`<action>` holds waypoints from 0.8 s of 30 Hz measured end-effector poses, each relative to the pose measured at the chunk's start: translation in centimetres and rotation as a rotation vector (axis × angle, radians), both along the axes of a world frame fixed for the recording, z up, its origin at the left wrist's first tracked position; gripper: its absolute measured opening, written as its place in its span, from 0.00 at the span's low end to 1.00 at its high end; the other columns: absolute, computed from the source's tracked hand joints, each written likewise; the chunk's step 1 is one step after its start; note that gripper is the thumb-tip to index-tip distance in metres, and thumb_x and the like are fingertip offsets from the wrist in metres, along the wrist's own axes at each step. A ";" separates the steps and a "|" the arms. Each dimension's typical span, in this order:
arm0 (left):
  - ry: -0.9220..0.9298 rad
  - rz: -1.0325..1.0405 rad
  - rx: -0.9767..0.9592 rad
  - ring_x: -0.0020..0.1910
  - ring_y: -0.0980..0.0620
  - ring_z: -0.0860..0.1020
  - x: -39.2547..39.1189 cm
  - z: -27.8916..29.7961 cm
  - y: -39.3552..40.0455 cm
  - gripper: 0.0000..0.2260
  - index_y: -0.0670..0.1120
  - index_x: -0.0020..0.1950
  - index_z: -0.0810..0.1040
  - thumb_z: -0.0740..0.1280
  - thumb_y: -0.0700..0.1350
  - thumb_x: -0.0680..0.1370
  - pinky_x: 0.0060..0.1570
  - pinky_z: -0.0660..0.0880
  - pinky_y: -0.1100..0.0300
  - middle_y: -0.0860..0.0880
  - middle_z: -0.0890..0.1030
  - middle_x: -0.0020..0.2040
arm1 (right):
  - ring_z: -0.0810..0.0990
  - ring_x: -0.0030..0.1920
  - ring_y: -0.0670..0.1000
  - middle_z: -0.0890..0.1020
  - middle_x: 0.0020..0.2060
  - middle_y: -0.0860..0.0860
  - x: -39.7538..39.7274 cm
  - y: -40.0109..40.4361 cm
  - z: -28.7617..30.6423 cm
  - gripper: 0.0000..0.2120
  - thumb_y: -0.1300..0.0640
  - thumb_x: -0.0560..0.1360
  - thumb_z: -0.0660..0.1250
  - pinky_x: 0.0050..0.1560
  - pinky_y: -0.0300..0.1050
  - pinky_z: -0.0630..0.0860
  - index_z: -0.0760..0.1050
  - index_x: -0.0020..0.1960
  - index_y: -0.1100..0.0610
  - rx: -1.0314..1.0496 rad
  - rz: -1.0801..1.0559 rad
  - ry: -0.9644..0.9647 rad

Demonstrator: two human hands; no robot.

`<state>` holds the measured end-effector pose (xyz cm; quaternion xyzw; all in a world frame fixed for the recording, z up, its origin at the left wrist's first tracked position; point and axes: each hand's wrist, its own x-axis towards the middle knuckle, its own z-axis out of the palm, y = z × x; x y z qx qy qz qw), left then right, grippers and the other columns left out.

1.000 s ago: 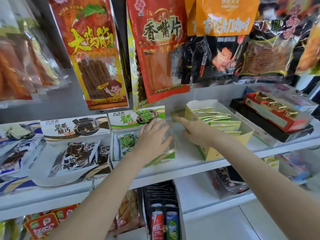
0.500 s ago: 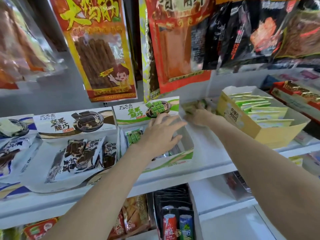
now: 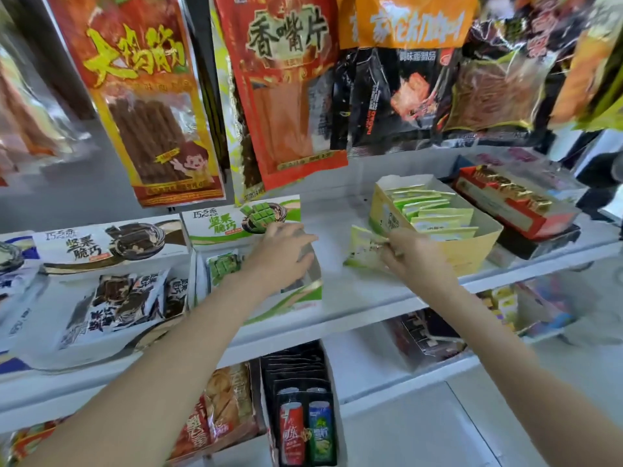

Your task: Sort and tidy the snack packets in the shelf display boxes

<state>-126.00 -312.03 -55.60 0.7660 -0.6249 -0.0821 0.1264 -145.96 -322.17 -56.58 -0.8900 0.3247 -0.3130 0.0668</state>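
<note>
At the far left of the shelf (image 3: pixel 337 318) we see a blue-edged box (image 3: pixel 13 264), cut off by the frame, and just beside it the brown box (image 3: pixel 101 251) with dark chocolate packets (image 3: pixel 114 305) lying loosely in its tray. Above it hangs a yellow bag (image 3: pixel 141 96) of brown sticks. Next comes the green box (image 3: pixel 269 298), its printed back flap standing upright and one green packet (image 3: pixel 224 267) visible in its left part. Our left hand (image 3: pixel 281 257) reaches into this box, fingers spread and fairly straight, resting on the right side wall near the back; it grasps nothing that we can make out. A red bag (image 3: pixel 286 96) hangs above and behind it. On the bare shelf between the green box and the yellow box (image 3: pixel 472 251) our right hand (image 3: pixel 414 257) pinches a pale green packet (image 3: pixel 364 247), fingers curled around its right edge; the packet is tilted, its left end low near the shelf, just left of the yellow box and apart from the green one. The yellow box holds a row of similar light green packets (image 3: pixel 435 214) standing on edge. Black bags (image 3: pixel 387 96) and orange ones hang above it. Farther right a red box (image 3: pixel 512 207) with gold-wrapped pieces sits on a black tray (image 3: pixel 539 237). On the lower shelf below, a black box (image 3: pixel 300 399) holds dark packets printed with red and green cans.
</note>
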 end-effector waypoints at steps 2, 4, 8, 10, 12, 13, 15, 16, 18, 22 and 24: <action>0.024 0.025 -0.116 0.69 0.46 0.60 -1.6 0.3 -0.9 0.16 0.50 0.69 0.69 0.58 0.46 0.80 0.66 0.58 0.55 0.48 0.65 0.71 | 0.77 0.32 0.56 0.78 0.32 0.58 -2.5 0.4 3.1 0.05 0.64 0.74 0.63 0.33 0.50 0.74 0.73 0.39 0.63 0.034 -0.042 -0.180; 0.034 0.018 -0.206 0.66 0.45 0.65 -3.6 0.5 -2.0 0.16 0.47 0.68 0.70 0.58 0.44 0.80 0.63 0.60 0.57 0.47 0.68 0.68 | 0.76 0.33 0.41 0.79 0.36 0.54 -4.9 0.3 6.0 0.04 0.65 0.76 0.62 0.36 0.37 0.73 0.75 0.47 0.64 0.008 -0.084 -0.376; 0.162 -0.166 -0.258 0.60 0.44 0.72 -8.9 1.1 -4.3 0.19 0.45 0.70 0.65 0.59 0.43 0.79 0.58 0.69 0.51 0.48 0.65 0.70 | 0.73 0.36 0.39 0.76 0.39 0.49 -7.9 -2.6 8.2 0.07 0.66 0.76 0.60 0.32 0.32 0.65 0.74 0.52 0.63 0.063 -0.216 -0.363; 0.189 -0.276 -0.225 0.60 0.45 0.73 -11.3 1.4 -5.4 0.20 0.46 0.71 0.64 0.60 0.45 0.79 0.59 0.70 0.50 0.50 0.62 0.72 | 0.76 0.43 0.52 0.78 0.42 0.53 -8.4 -4.3 8.3 0.08 0.66 0.76 0.60 0.39 0.40 0.69 0.75 0.54 0.62 0.165 -0.231 -0.164; 0.132 -0.322 -0.137 0.63 0.46 0.70 -12.8 1.2 -6.4 0.19 0.45 0.70 0.66 0.61 0.46 0.79 0.59 0.70 0.51 0.49 0.63 0.71 | 0.78 0.51 0.60 0.79 0.49 0.59 -8.2 -5.6 7.6 0.10 0.65 0.76 0.61 0.47 0.50 0.73 0.75 0.56 0.62 0.287 -0.236 0.085; 0.099 -0.318 -0.100 0.62 0.45 0.70 -13.1 1.1 -6.8 0.17 0.44 0.67 0.67 0.61 0.47 0.79 0.57 0.70 0.52 0.48 0.64 0.69 | 0.76 0.55 0.62 0.79 0.53 0.62 -7.9 -6.1 7.0 0.12 0.65 0.77 0.60 0.52 0.52 0.73 0.74 0.59 0.63 0.329 -0.248 0.203; 0.046 -0.272 -0.098 0.57 0.44 0.72 -13.3 1.2 -7.1 0.13 0.41 0.61 0.69 0.60 0.46 0.80 0.50 0.69 0.52 0.45 0.68 0.62 | 0.73 0.60 0.64 0.75 0.59 0.63 -7.1 -6.5 5.5 0.16 0.63 0.78 0.60 0.58 0.53 0.69 0.71 0.64 0.63 0.367 -0.238 0.300; 0.017 -0.253 -0.132 0.57 0.44 0.71 -13.0 1.2 -7.0 0.11 0.40 0.59 0.71 0.59 0.45 0.80 0.49 0.68 0.53 0.45 0.69 0.59 | 0.72 0.60 0.64 0.74 0.58 0.62 -6.5 -6.4 5.0 0.16 0.63 0.78 0.59 0.58 0.53 0.68 0.71 0.65 0.62 0.380 -0.210 0.283; 0.004 -0.248 -0.229 0.59 0.48 0.69 -11.9 1.3 -6.4 0.10 0.40 0.56 0.74 0.58 0.44 0.80 0.52 0.65 0.57 0.44 0.71 0.55 | 0.71 0.58 0.63 0.71 0.52 0.59 -5.3 -5.6 4.2 0.16 0.63 0.78 0.59 0.57 0.51 0.67 0.71 0.64 0.60 0.375 -0.153 0.222; 0.030 -0.279 -0.364 0.54 0.50 0.67 -8.4 0.2 -3.4 0.09 0.40 0.52 0.77 0.60 0.44 0.80 0.49 0.60 0.64 0.46 0.73 0.50 | 0.66 0.63 0.61 0.71 0.60 0.61 -2.1 -4.1 3.3 0.07 0.60 0.77 0.59 0.63 0.52 0.63 0.74 0.53 0.57 0.327 -0.002 0.367; 0.019 -0.290 -0.404 0.49 0.52 0.65 -7.2 -0.4 -2.2 0.10 0.41 0.51 0.79 0.62 0.45 0.79 0.50 0.62 0.62 0.46 0.74 0.47 | 0.61 0.68 0.61 0.67 0.64 0.59 -0.2 -3.8 3.3 0.06 0.54 0.79 0.55 0.67 0.56 0.60 0.70 0.51 0.52 0.349 -0.023 0.592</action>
